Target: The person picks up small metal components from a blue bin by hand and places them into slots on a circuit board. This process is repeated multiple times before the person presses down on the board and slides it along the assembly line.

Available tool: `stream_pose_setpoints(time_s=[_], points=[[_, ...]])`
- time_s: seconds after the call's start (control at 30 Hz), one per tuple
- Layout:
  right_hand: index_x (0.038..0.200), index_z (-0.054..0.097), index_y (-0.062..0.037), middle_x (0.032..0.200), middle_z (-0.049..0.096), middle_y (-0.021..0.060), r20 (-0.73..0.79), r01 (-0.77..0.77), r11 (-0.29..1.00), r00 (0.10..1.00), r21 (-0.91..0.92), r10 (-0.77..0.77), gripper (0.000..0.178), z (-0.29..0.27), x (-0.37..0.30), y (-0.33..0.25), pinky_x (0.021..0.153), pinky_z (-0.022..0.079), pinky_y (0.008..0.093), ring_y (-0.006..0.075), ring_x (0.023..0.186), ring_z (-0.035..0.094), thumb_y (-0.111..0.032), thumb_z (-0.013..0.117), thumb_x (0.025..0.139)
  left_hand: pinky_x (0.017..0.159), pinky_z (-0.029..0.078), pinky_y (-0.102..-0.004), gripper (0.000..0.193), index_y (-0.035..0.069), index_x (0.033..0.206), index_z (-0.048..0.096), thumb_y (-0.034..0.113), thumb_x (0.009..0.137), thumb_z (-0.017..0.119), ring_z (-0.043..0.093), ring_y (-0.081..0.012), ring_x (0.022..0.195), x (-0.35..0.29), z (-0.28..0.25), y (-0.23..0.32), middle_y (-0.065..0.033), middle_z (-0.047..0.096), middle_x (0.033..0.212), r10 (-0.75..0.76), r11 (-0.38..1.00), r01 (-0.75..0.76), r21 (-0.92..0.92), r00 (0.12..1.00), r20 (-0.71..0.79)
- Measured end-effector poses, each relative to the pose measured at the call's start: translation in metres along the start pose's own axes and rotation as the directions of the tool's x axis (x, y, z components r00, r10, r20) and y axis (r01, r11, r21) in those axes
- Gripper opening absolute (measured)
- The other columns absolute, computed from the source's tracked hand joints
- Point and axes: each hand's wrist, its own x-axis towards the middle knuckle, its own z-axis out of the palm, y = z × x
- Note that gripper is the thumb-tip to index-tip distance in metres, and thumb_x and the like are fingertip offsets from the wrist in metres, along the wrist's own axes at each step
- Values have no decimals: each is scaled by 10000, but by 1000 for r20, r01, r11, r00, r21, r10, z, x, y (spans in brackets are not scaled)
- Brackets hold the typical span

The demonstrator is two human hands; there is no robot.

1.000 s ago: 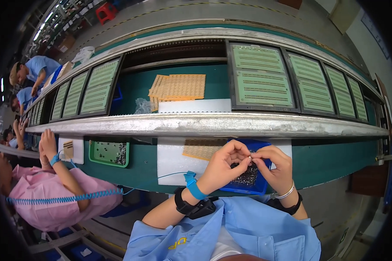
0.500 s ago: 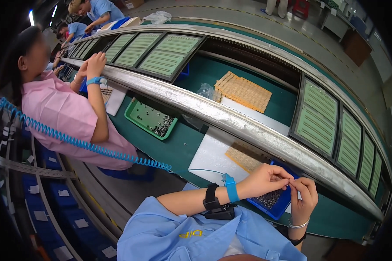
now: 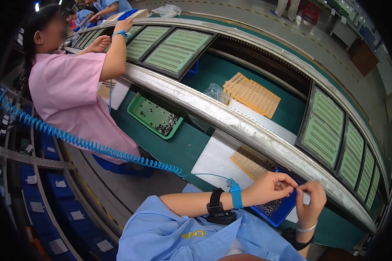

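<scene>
Over a blue tray (image 3: 279,222), my left hand (image 3: 268,189) and my right hand (image 3: 311,201) meet at their fingertips. Each thumb and forefinger is pinched; whatever lies between them is too small to make out. Dark and silvery small parts (image 3: 271,207) fill the part of the tray that shows below my left hand, while my hands cover some of the rest. Just beyond, a tan perforated board (image 3: 250,162) rests on a white foam sheet (image 3: 211,158). A blue strap (image 3: 235,194) circles my left wrist, tied to a coiled blue cord (image 3: 96,145).
A metal rail (image 3: 231,118) crosses beyond my hands. Along the line sit black-framed green panels (image 3: 320,124), with a gap between two groups. More tan boards (image 3: 252,95) lie in that gap. At left, a person in pink (image 3: 69,87) works beside a green tray (image 3: 137,114) of small parts.
My hands stay pinched together over the blue tray, their fingers slightly shifted. The person in pink has raised one hand across the rail and parted their hands. The whole view has shifted a little.
</scene>
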Motion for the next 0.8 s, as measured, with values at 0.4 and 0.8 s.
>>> stream_pose_setpoints(time_s=[0.4,0.8], points=[[908,608,-21,820,631,117,104,-237,926,955,-294,277,279,-47,175,194,712,473,329,232,759,600,-288,563,841,794,483,-241,197,-38,1044,587,-32,857,524,590,-154,899,8,-2,5,-97,538,1004,46,994,-53,95,996,81],[860,604,-34,772,620,107,135,-226,911,949,-345,286,220,-20,188,187,679,471,350,260,718,592,-246,553,836,843,476,-267,185,-36,993,591,-87,825,534,576,-161,929,3,-7,3,-106,539,1020,9,1000,-9,1,996,85]])
